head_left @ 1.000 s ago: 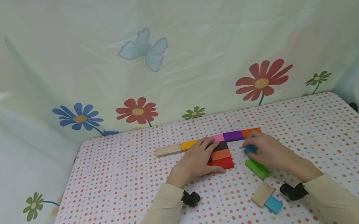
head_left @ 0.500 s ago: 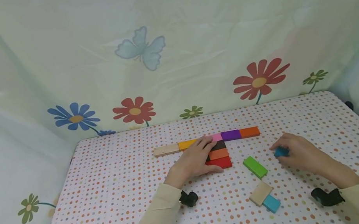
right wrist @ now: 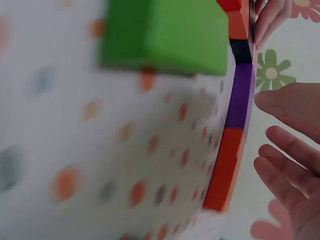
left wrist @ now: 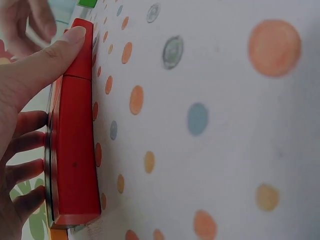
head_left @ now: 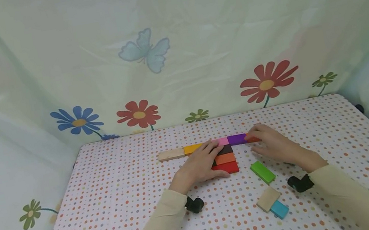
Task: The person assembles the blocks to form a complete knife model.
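Observation:
Flat coloured blocks lie in a long row, with orange [head_left: 224, 159], black [head_left: 226, 149] and red [head_left: 226, 168] blocks stacked in lines on its near side. My left hand [head_left: 198, 166] rests over these nearer lines. In the left wrist view its thumb touches a red block [left wrist: 77, 145], its other fingers lying on the far side. My right hand [head_left: 275, 146], holding nothing, hovers at the row's right end, by the orange-red block [right wrist: 224, 170] and the purple block [right wrist: 241, 95]. A green block [head_left: 263, 172] lies alone near it. The dark blue block is mostly hidden under the right wrist.
Closer to me lie a plain wooden block [head_left: 269, 199] and a light blue block [head_left: 279, 209], touching. A wooden block [head_left: 171, 154] and a yellow block [head_left: 192, 149] form the row's left part. Dotted cloth [head_left: 126, 206] covers the table; a flowered curtain hangs behind.
My right hand carried the dark blue block to the right and let it go there, then came back left to the row's end, fingers unladen. The left hand has stayed put.

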A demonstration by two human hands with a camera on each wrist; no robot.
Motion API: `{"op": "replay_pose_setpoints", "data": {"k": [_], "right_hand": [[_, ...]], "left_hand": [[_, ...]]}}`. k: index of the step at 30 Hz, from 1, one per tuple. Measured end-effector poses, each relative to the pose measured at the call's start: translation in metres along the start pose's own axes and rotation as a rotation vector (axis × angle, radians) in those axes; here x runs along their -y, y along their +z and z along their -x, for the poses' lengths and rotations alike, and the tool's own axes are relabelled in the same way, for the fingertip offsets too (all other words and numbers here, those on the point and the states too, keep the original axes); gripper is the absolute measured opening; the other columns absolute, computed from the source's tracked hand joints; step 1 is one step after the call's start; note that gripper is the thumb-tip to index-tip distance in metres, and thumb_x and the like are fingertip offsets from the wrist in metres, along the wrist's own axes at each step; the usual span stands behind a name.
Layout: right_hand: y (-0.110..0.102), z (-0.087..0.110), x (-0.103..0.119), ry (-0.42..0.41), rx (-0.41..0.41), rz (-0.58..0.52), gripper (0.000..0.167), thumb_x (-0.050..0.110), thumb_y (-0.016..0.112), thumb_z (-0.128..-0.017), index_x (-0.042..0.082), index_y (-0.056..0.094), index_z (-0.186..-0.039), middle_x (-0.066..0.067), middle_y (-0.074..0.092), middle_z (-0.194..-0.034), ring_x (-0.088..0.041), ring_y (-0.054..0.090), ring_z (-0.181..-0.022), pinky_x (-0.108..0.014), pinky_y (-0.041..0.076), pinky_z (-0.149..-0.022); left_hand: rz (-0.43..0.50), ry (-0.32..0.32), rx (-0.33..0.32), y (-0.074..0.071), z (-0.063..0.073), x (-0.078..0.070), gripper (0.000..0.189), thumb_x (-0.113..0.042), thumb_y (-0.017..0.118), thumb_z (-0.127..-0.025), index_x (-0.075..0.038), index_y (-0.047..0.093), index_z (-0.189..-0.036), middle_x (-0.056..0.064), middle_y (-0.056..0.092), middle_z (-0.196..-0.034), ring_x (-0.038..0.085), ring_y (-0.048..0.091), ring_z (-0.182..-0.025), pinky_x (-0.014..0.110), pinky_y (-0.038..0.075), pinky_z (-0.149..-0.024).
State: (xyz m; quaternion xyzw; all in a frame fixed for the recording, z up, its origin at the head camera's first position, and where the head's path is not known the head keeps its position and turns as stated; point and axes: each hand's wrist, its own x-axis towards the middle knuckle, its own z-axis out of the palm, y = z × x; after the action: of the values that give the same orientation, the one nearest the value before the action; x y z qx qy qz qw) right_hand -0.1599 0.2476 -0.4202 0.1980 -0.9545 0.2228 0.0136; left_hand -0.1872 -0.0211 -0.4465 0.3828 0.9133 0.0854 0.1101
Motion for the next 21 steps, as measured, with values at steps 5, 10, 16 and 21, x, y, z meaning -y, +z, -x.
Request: {"op": "replay_pose_setpoints", "data": {"k": [5,10,16,21], "right_hand": [[0.005,-0.031,0.003,-0.022,0.091,0.001,0.031,-0.001,0.078,-0.091,-0.005,0.07,-0.121,-0.021,0.062,-0.12,-0.038,0.061,-0.111,-0.056,0.054,-0.098],[0.01,-0.045,-0.002,0.001,0.167,0.006,0.033,0.0,0.075,-0.093,-0.007,0.068,-0.126,-0.018,0.063,-0.117,-0.035,0.062,-0.11,-0.055,0.052,-0.1],[0.016,-0.051,-0.007,-0.021,0.159,-0.006,0.032,-0.003,0.073,-0.094,-0.006,0.069,-0.126,-0.016,0.064,-0.115,-0.034,0.063,-0.109,-0.055,0.052,-0.1],[0.019,-0.054,-0.007,-0.053,0.161,-0.021,0.031,-0.004,0.072,-0.094,-0.006,0.069,-0.125,-0.015,0.065,-0.113,-0.032,0.063,-0.107,-0.054,0.053,-0.098]], "left_hand": [[-0.033,0.02,-0.008,0.002,-0.003,-0.002,0.094,-0.069,0.062,-0.095,-0.014,0.034,-0.165,0.005,0.025,-0.172,0.024,0.022,-0.159,0.036,0.02,-0.127],[-0.052,0.023,-0.017,0.002,-0.003,-0.003,0.094,-0.071,0.061,-0.095,-0.014,0.035,-0.165,0.004,0.026,-0.172,0.024,0.023,-0.158,0.035,0.021,-0.127],[-0.064,0.007,-0.008,0.002,-0.002,-0.002,0.095,-0.071,0.061,-0.094,-0.015,0.034,-0.165,0.004,0.025,-0.173,0.024,0.023,-0.158,0.036,0.021,-0.127],[-0.087,-0.003,0.003,0.001,0.0,0.0,0.095,-0.072,0.06,-0.094,-0.015,0.033,-0.165,0.004,0.024,-0.173,0.024,0.023,-0.159,0.035,0.02,-0.127]]}}
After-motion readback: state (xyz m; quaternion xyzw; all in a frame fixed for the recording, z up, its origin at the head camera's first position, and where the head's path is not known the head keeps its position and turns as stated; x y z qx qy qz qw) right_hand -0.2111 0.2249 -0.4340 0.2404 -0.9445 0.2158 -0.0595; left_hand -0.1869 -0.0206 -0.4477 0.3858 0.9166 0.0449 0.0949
